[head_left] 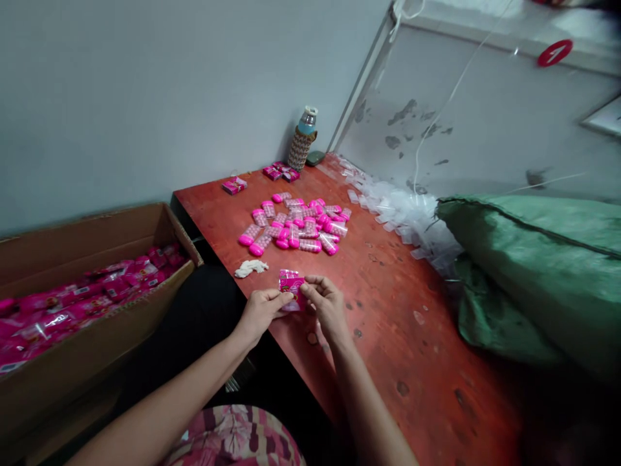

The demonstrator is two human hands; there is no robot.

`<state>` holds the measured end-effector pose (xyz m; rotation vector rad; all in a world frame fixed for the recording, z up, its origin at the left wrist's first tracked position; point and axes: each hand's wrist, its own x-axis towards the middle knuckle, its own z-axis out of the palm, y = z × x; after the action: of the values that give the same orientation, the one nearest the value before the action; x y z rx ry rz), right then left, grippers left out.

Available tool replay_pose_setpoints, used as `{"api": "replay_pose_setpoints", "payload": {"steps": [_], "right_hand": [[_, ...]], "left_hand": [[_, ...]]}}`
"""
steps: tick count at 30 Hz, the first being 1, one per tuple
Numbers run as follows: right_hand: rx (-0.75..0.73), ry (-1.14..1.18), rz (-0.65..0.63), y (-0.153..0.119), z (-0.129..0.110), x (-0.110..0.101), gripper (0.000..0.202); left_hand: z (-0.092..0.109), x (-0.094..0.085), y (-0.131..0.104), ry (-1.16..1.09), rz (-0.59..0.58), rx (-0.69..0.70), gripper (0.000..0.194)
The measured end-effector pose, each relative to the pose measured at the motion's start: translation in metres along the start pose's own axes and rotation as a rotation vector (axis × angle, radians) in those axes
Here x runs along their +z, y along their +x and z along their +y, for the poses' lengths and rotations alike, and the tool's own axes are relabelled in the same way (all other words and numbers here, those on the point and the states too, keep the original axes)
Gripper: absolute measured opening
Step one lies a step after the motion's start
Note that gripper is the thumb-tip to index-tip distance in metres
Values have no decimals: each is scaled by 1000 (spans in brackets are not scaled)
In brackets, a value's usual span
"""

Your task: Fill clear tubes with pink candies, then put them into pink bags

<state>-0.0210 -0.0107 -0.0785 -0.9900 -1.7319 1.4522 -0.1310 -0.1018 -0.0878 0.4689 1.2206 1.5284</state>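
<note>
Between my two hands, over the near edge of the red table, is a small pink printed packet with a shiny, clear-looking top. My left hand pinches its left side between thumb and fingers. On the right side, my right hand grips it with thumb and index finger. Beyond the hands lies a pile of small clear containers with pink caps, filled with pinkish balls. A crumpled white cloth rests just left of the pile's near side.
An open cardboard box of pink packets stands at left. Pink packs and a bottle in a knitted sleeve are at the back. Clear plastic pieces line the wall side; a green sack bulges at right.
</note>
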Motion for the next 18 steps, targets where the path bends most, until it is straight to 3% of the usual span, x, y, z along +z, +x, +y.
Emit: {"api": "replay_pose_setpoints", "payload": {"steps": [3,6,8,11,14,18], "right_hand": [[-184,-429,65,33,1,-20,25],[-247,-584,91,82,-1,-43,26],[-326,-769,-21,112,-1,-56,32],[-472,-1274,-330,142,2,-71,46],[-482,-1375,-435,148,5,-84,47],[-450,-1431,-465,126,6,-96,37]], "left_hand": [[3,-5,0,-11,70,-28,24],[6,-7,-2,-65,132,-76,24],[7,-7,-3,-99,160,-110,23],[10,-9,-5,-151,197,-141,24],[14,-14,-5,-259,232,-145,23],[18,-16,-2,-430,266,-157,18]]}}
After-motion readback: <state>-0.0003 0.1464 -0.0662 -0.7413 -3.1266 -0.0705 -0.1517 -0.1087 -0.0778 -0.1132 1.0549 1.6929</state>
